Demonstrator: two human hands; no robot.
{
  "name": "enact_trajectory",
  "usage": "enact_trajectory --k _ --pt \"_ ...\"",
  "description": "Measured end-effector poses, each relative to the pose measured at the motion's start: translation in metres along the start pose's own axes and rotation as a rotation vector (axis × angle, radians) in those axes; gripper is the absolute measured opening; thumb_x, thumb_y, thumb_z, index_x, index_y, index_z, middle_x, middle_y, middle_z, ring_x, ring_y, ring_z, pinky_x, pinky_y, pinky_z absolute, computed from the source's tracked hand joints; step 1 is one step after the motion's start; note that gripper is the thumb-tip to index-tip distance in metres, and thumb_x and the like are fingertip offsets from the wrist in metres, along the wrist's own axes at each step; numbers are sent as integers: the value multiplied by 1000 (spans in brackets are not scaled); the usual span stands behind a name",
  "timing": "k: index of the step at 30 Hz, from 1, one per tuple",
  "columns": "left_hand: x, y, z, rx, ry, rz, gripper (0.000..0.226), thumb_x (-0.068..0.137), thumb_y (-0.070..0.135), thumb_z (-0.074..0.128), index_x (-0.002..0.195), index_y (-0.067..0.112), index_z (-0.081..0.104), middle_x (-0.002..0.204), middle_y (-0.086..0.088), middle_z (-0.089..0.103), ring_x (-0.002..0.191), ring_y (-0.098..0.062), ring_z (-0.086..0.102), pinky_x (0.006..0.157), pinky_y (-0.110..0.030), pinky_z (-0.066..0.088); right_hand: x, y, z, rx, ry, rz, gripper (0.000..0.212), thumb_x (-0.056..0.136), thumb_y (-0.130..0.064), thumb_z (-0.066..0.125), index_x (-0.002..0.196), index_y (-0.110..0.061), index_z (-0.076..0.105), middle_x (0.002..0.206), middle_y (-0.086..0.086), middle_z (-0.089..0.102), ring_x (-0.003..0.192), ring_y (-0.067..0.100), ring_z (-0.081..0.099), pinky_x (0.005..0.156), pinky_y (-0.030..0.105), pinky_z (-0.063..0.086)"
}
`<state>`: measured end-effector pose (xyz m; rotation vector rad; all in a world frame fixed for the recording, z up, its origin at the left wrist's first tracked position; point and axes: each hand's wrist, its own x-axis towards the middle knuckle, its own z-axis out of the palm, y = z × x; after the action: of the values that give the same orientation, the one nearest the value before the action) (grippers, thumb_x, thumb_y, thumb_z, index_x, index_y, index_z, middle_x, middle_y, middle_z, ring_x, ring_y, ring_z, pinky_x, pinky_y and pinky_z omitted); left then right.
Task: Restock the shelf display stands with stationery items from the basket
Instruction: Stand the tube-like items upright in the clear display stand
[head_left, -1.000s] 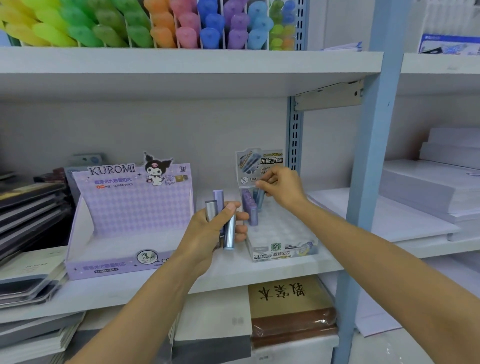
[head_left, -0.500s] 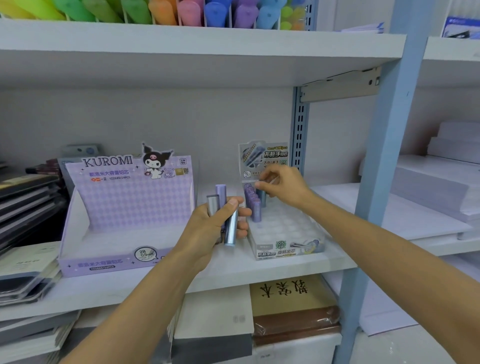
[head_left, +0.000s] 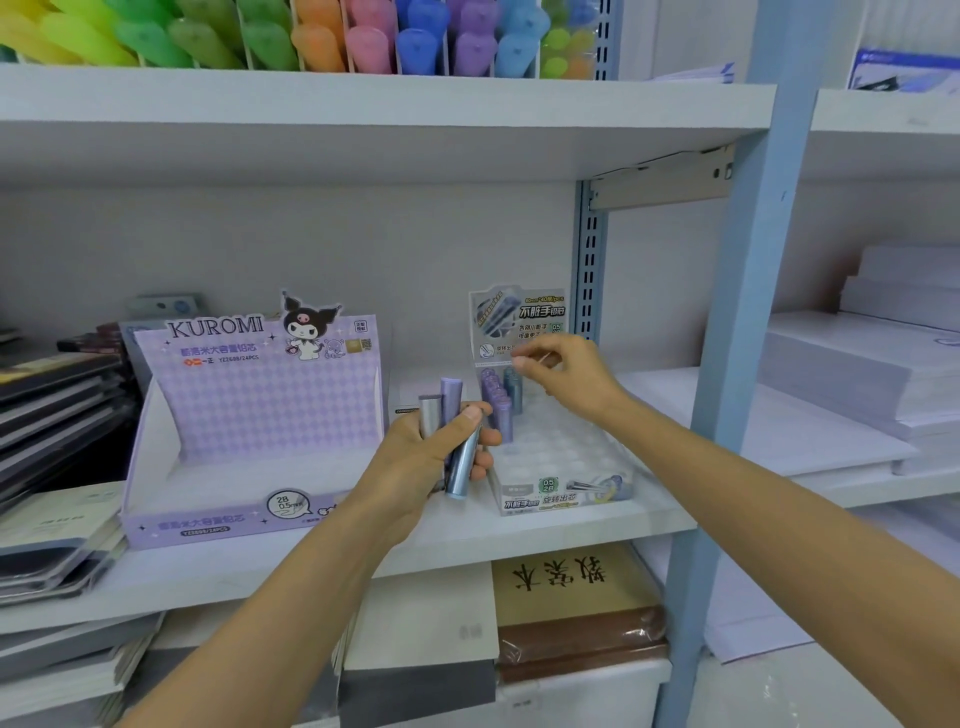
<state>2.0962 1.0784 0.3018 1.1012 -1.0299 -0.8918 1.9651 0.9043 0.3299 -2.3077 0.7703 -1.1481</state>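
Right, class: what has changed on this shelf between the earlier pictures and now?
The right hand has lifted off the teal tube it was setting into the tray, letting it go. The left hand still grips three tubes; the purple box stayed.

Highlighters (head_left: 363, 36) in yellow, green, orange, pink, blue and purple stood in dividers on the upper shelf (head_left: 363, 104). White paper reams (head_left: 857, 374) lay stacked right of the blue upright post (head_left: 743, 312) — dark notebooks (head_left: 52, 395) were piled at far left. Below, a tan book with brush characters (head_left: 571, 582) lay flat.
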Motion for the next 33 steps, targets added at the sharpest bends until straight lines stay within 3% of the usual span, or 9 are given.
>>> enact_trajectory --k 2,4,6,8,11,18,24,29,33 --pt "-2 1 3 34 -7 -3 22 93 22 60 108 8 68 90 -12 75 69 -17 68 65 -27 58 -8 -17 -7 225 -52 -36 20 93 -29 62 104 -16 72 92 -5 68 77 7 58 66 25 47" --pt "-4 2 9 76 -19 -7 22 93 22 61 108 7 67 90 -12 75 68 -16 68 62 -25 57 -17 -35 -15 362 -228 -104 19 93 -32 61 107 -24 71 98 -11 69 82 3 61 66 19 48" --pt "-6 4 15 114 -27 -11 22 93 22 61 108 7 67 88 -10 76 67 -16 69 62 -25 57 -24 -49 -19 292 -389 -191 19 91 -33 64 110 -32 69 100 -18 67 93 4 61 74 20 51" --pt "-9 5 21 124 -19 -15 21 93 21 61 106 6 67 84 -8 75 65 -14 69 60 -23 56 -28 -55 -21 220 -441 -230 19 89 -27 67 108 -24 71 97 -15 66 96 12 61 81 26 53" --pt "-15 8 25 110 -4 -33 21 93 19 62 105 3 66 79 -7 71 61 -12 65 57 -22 54 -32 -56 -27 372 -384 -176 13 89 -15 68 101 -13 72 93 4 70 83 14 63 72 22 51" --pt "-22 20 26 -237 148 -150 17 91 13 62 101 -1 65 59 -3 56 49 -11 52 45 -19 48 -49 -47 -42 746 -206 8 12 84 -1 69 96 -6 68 87 11 73 77 21 71 71 23 57" --pt "-26 21 35 -208 238 -30 13 90 17 65 83 7 63 52 1 57 50 -12 51 45 -21 46 -75 -49 -34 675 -341 86 23 79 1 74 99 -5 62 96 12 69 84 29 72 77 27 58" --pt "-36 22 35 -43 239 46 17 90 26 66 86 10 69 65 -7 61 57 -15 51 57 -26 44 -85 -61 -34 500 -403 39 21 82 -12 75 97 -8 62 94 9 69 82 18 69 76 27 57" --pt "-41 25 33 103 169 81 22 93 26 62 95 5 69 67 -9 59 59 -16 48 53 -23 42 -81 -71 -36 485 -293 0 33 96 -29 56 124 -12 60 107 10 65 89 15 64 83 34 55"
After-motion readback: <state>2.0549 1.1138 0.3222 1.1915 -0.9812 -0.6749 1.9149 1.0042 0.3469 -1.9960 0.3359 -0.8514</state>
